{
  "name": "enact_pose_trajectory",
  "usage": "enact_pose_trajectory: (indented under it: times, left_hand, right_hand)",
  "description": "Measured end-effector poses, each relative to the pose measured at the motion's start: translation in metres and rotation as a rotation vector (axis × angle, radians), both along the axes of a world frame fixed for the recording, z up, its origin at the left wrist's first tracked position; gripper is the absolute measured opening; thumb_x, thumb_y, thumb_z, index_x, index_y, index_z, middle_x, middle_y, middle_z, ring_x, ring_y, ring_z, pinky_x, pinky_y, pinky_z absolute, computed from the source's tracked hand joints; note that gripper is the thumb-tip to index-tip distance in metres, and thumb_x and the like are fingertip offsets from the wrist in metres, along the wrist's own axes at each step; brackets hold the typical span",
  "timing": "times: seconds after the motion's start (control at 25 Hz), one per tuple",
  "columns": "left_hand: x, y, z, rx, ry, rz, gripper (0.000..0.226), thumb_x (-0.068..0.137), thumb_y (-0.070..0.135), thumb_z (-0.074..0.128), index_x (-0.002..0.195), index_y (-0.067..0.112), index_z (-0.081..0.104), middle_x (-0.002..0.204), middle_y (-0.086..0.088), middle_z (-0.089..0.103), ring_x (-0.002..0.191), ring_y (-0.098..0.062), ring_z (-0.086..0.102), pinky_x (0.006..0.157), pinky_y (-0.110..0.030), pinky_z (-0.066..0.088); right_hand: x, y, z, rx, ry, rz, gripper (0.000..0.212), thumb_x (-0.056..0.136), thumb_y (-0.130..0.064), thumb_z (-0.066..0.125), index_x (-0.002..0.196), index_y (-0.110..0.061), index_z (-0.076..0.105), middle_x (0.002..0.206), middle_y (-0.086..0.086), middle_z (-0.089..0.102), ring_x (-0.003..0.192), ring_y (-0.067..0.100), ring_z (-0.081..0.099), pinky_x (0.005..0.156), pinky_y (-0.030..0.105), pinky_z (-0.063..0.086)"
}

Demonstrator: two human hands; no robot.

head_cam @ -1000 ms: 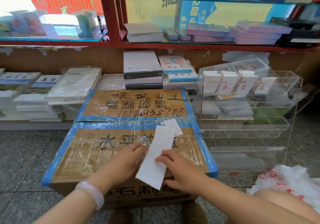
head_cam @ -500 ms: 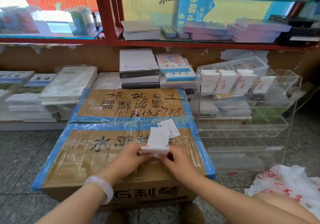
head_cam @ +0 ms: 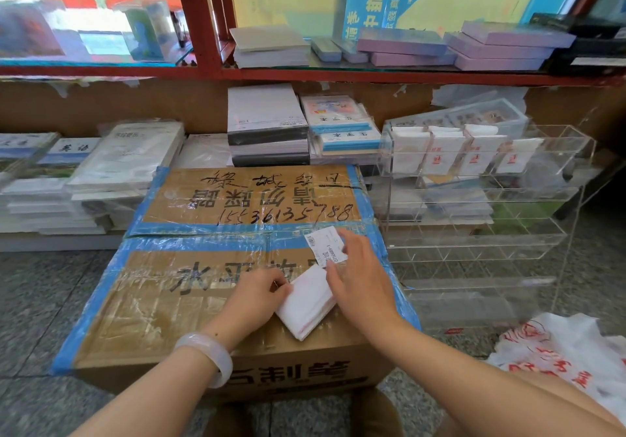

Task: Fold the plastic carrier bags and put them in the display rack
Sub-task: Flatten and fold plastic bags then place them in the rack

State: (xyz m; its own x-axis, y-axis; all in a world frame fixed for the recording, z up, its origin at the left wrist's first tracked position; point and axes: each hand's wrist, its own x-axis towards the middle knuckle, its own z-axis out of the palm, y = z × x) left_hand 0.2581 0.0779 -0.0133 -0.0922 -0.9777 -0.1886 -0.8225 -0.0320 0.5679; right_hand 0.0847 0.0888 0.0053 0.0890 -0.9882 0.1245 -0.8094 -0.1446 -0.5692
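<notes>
A: The folded bag [head_cam: 309,301], where does it lie?

B: On the top of the taped cardboard box [head_cam: 149,304], near its front edge, a small white packet turned at an angle to the box.

A: And the hands?

B: The left hand [head_cam: 257,292] sits at the packet's left edge with its fingers curled in, pinching that edge. A pale bangle [head_cam: 206,357] is on that wrist. The right hand [head_cam: 360,277] lies over the packet's right side, fingers fairly straight and spread, pressing it flat; its fingertips reach up to a white shipping label [head_cam: 325,245] stuck on the box.

A: Anything else close by?

B: At the lower right, on the floor beside the person's knee, a loose heap of white carrier bags [head_cam: 555,358] with red print, not yet folded.

A: And the rack?

B: The clear display rack [head_cam: 474,233] stands on the floor just right of the box, in stepped rows of compartments. Four folded white bags [head_cam: 464,152] with red marks stand upright in its top row; what the lower rows hold, I cannot tell.

A: Behind all that?

B: Stacks of exercise books [head_cam: 84,172] and paper on a low ledge, and above them a red-framed glass shelf [head_cam: 305,72] with purple boxes [head_cam: 501,45].
</notes>
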Motion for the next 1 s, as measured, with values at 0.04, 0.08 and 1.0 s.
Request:
enact_pose_trajectory:
  times: [0.04, 0.08, 1.0]
  left_hand:
    - [0.001, 0.001, 0.000, 0.010, 0.001, -0.024, 0.013, 0.095, 0.028, 0.051, 0.094, 0.020, 0.062, 0.087, 0.005, 0.058, 0.078, -0.008, 0.050, 0.060, -0.019, 0.035]
    - [0.001, 0.002, 0.000, 0.019, 0.002, -0.045, 0.011, 0.094, 0.028, 0.053, 0.091, 0.021, 0.060, 0.083, 0.006, 0.058, 0.075, -0.007, 0.050, 0.058, -0.018, 0.034]
    - [0.012, 0.079, -0.021, -0.399, -0.500, -0.497, 0.098, 0.027, 0.028, 0.090, 0.115, 0.020, 0.049, 0.099, -0.007, 0.068, 0.084, -0.024, 0.066, 0.067, -0.031, 0.054]
  right_hand:
    - [0.000, -0.002, -0.003, -0.046, 0.121, 0.146, 0.052, 0.098, -0.034, 0.041, 0.146, -0.024, 0.025, 0.143, -0.001, 0.035, 0.129, 0.018, 0.038, 0.102, 0.030, 0.036]
    - [0.003, -0.002, -0.007, -0.038, 0.220, 0.292, 0.055, 0.098, -0.039, 0.032, 0.149, -0.026, 0.018, 0.153, 0.000, 0.023, 0.141, 0.019, 0.023, 0.112, 0.031, 0.021]
    - [-0.017, -0.015, -0.029, 0.252, 0.383, 0.171, 0.048, 0.103, -0.037, 0.015, 0.151, -0.031, 0.009, 0.160, -0.006, 0.004, 0.146, 0.010, 0.001, 0.116, 0.045, -0.003]
